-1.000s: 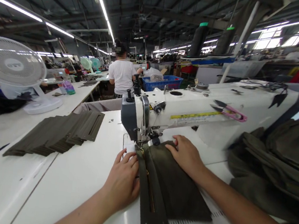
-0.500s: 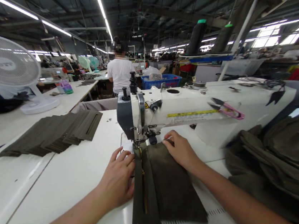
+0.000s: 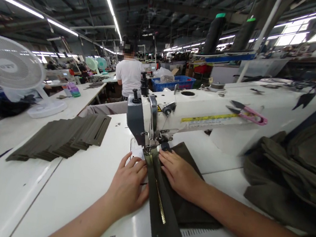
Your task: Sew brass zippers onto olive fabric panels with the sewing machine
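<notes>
The left hand (image 3: 127, 185) is lying open at the edge of an olive zippered fabric strip (image 3: 162, 219), and the right hand (image 3: 178, 174) is pressing flat and open on an olive fabric panel (image 3: 192, 213), neither one gripping anything. The strip is running from right under the presser foot (image 3: 151, 142) of a white sewing machine (image 3: 198, 113) toward the person, across the table (image 3: 37, 200). A stack of cut olive pieces (image 3: 58, 137) is sitting off to the left, and a heap of olive fabric (image 3: 291, 175) is lying on the right.
</notes>
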Demonstrator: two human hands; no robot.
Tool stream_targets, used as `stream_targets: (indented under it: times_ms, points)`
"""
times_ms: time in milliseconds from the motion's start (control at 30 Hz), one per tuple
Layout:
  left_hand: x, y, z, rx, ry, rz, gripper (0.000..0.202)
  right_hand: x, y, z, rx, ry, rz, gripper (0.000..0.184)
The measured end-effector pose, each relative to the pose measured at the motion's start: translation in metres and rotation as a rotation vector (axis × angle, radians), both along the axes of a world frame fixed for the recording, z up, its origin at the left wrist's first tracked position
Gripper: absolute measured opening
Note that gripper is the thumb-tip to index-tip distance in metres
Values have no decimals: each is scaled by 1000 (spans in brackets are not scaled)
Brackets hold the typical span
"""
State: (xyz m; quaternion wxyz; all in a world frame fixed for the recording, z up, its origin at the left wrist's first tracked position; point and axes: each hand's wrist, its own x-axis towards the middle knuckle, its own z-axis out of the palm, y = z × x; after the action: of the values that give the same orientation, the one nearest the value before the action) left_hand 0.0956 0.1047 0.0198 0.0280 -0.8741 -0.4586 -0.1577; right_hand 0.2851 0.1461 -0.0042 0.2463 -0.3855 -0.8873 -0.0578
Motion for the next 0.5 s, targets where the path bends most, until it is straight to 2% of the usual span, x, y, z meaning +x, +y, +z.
stream_targets:
  times_ms: [133,267,367,500]
  points:
    - [-2,-2,-3,-3,-68,-2,21,-5,-5,-10,-111,58,24,37]
    - [-10,-3,-15,79,-151,23,38,-8,-8,-5,-78,145,121,37]
    - [-15,-1,-25,99,-141,-33,48,-11,-12,-4,-90,166,209,38]
    - [-16,2,-29,58,-152,-68,52,-13,-16,-4,-167,199,181,33]
